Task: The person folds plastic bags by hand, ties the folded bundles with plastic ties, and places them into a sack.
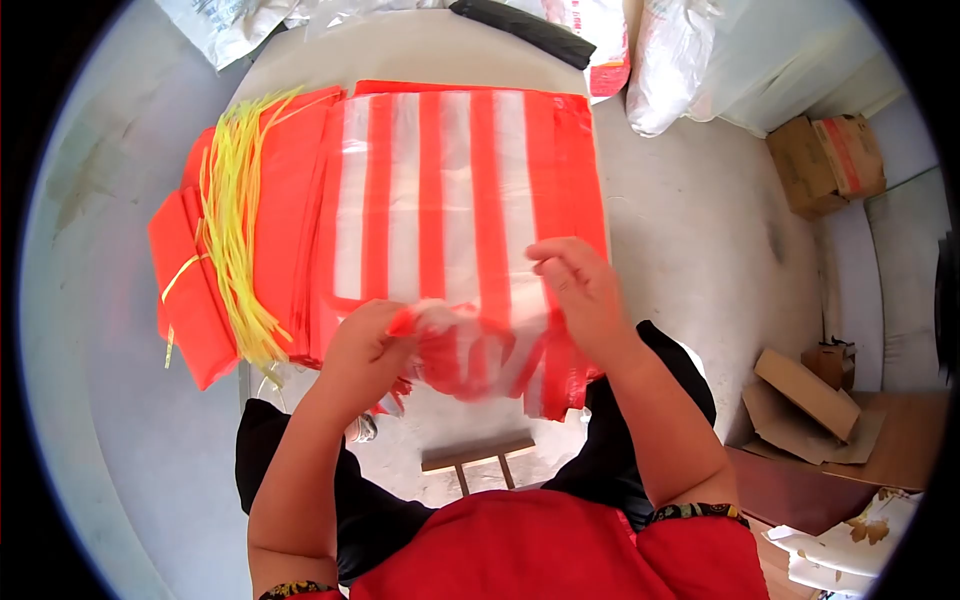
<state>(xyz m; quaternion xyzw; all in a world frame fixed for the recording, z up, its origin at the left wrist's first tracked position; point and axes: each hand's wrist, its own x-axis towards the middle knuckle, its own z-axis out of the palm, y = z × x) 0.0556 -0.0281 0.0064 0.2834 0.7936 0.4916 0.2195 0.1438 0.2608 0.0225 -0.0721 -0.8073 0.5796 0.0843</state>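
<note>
Red-and-clear striped plastic bags lie in a flat stack on the table in front of me. At the near edge, my left hand is closed on the gathered edge of a striped plastic bag, its crumpled part blurred by motion. My right hand hovers over the stack's right side, fingers loosely bent and a little apart, with nothing visible in them. Left of the stack, a bundle of yellow plastic strips lies across red folded sheets.
A tied red bundle rests at the table's left edge. At the far edge lies a black roll, with white sacks beyond. Cardboard boxes stand on the floor to the right, and an opened carton lies nearer.
</note>
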